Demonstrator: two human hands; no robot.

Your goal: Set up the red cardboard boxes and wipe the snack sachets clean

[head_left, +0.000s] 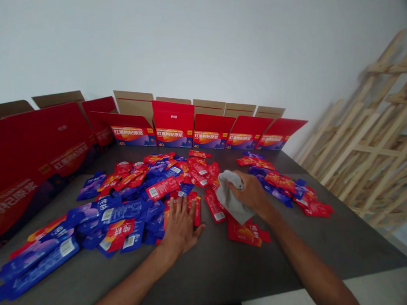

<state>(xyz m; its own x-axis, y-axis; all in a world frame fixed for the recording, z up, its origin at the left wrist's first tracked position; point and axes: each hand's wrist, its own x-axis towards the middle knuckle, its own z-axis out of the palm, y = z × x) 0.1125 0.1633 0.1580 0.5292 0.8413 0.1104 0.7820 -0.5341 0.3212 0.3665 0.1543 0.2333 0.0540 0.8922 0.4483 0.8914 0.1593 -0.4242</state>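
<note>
My left hand [180, 225] lies flat with its fingers spread on red sachets at the near edge of a large pile. My right hand [251, 188] is closed around a crumpled grey cloth [230, 195]. The cloth hangs over red sachets on the table, and one red sachet [246, 233] sticks out just below it. Another red sachet [215, 205] lies between my two hands. Blue sachets [109, 214] with barcodes spread through the pile to the left of my left hand.
Open red and blue cartons [209, 131] stand in a row along the wall. Larger-looking cartons [47, 156] line the left side. A smaller heap of red and blue sachets [283, 184] lies right of my right hand. Wooden frames [367, 144] lean beyond the right edge of the dark table [345, 245].
</note>
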